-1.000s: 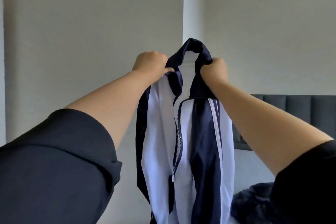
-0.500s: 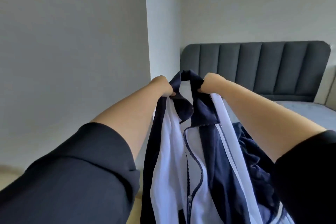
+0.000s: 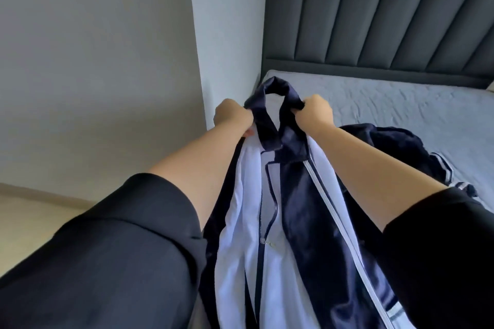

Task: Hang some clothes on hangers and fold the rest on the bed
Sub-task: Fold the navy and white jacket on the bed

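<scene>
Jacket (image 3: pixel 304 211) of slightly glossy cloth; headboard (image 3: pixel 387 13) matt padded fabric; bedsheet (image 3: pixel 401 109) wrinkled.

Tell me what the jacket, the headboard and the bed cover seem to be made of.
The jacket: probably smooth synthetic knit, slightly glossy; navy panels show soft highlights. The headboard: grey upholstery fabric, matte, padded in vertical channels. The bed cover: thin pale cloth, perhaps cotton, matte, finely wrinkled.
</scene>
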A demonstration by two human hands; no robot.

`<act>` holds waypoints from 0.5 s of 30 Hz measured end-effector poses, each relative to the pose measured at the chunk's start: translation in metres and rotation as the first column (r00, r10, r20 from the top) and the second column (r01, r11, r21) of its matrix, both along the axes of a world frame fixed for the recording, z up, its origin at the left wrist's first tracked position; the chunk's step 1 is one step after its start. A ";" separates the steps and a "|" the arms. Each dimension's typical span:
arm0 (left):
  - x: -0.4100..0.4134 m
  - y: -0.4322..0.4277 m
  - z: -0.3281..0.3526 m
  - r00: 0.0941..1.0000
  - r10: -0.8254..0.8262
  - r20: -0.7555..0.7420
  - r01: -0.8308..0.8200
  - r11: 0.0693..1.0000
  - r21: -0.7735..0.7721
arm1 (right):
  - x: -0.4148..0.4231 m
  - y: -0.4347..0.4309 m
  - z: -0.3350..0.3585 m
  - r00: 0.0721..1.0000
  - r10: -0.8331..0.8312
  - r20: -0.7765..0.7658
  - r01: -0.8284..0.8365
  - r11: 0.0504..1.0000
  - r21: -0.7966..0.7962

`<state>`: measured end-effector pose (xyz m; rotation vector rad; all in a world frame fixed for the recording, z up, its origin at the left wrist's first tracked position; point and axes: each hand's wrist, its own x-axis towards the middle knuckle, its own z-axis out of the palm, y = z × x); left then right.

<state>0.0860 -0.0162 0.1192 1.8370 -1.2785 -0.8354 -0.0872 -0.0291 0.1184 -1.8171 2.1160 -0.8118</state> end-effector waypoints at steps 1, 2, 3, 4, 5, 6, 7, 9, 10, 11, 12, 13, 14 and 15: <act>-0.001 -0.009 0.003 0.995 0.021 -0.093 -0.026 0.998 -0.053 | 0.003 -0.009 0.004 1.000 -0.019 0.012 0.020 0.997 -0.070; -0.002 -0.019 0.007 0.987 0.027 -0.161 -0.045 0.993 -0.111 | 0.007 -0.016 0.007 0.999 -0.030 0.014 0.031 0.991 -0.134; -0.004 -0.026 0.010 0.978 0.023 -0.205 -0.057 0.985 -0.163 | 0.010 -0.024 0.010 1.000 -0.022 0.009 0.023 0.982 -0.189; -0.006 -0.032 0.011 0.974 0.001 -0.226 -0.048 0.978 -0.205 | 0.013 -0.030 0.010 1.000 -0.001 0.012 0.004 0.974 -0.227; -0.008 -0.035 0.011 0.973 -0.048 -0.225 -0.008 0.970 -0.241 | 0.015 -0.033 0.007 0.999 0.041 0.022 -0.034 0.968 -0.250; -0.009 -0.036 0.006 0.969 -0.122 -0.214 0.062 0.962 -0.268 | 0.018 -0.035 0.000 0.996 0.086 0.031 -0.075 0.961 -0.267; -0.009 -0.033 -0.004 0.955 -0.208 -0.210 0.148 0.952 -0.269 | 0.020 -0.034 -0.013 0.992 0.123 0.031 -0.111 0.958 -0.263; -0.006 -0.021 -0.042 0.909 -0.338 -0.242 0.291 0.933 -0.211 | 0.029 -0.024 -0.051 0.992 0.121 0.035 -0.110 0.970 -0.217; -0.004 -0.013 -0.070 0.913 -0.345 -0.219 0.320 0.937 -0.143 | 0.036 -0.015 -0.077 0.993 0.107 0.045 -0.098 0.983 -0.158; 0.000 -0.001 -0.101 0.930 -0.336 -0.150 0.332 0.942 -0.054 | 0.043 -0.003 -0.107 0.992 0.110 0.056 -0.105 0.991 -0.079; 0.003 0.010 -0.134 0.941 -0.335 -0.054 0.338 0.940 0.056 | 0.052 0.010 -0.139 0.991 0.122 0.056 -0.124 0.992 0.028; 0.007 0.023 -0.167 0.940 -0.340 0.035 0.330 0.928 0.173 | 0.061 0.026 -0.171 0.991 0.131 0.035 -0.135 0.978 0.158; 0.011 0.036 -0.198 0.934 -0.345 0.094 0.310 0.912 0.269 | 0.068 0.044 -0.203 0.991 0.131 0.003 -0.126 0.947 0.295; 0.017 0.050 -0.227 0.932 -0.341 0.120 0.286 0.899 0.331 | 0.073 0.060 -0.233 0.992 0.124 -0.025 -0.104 0.909 0.404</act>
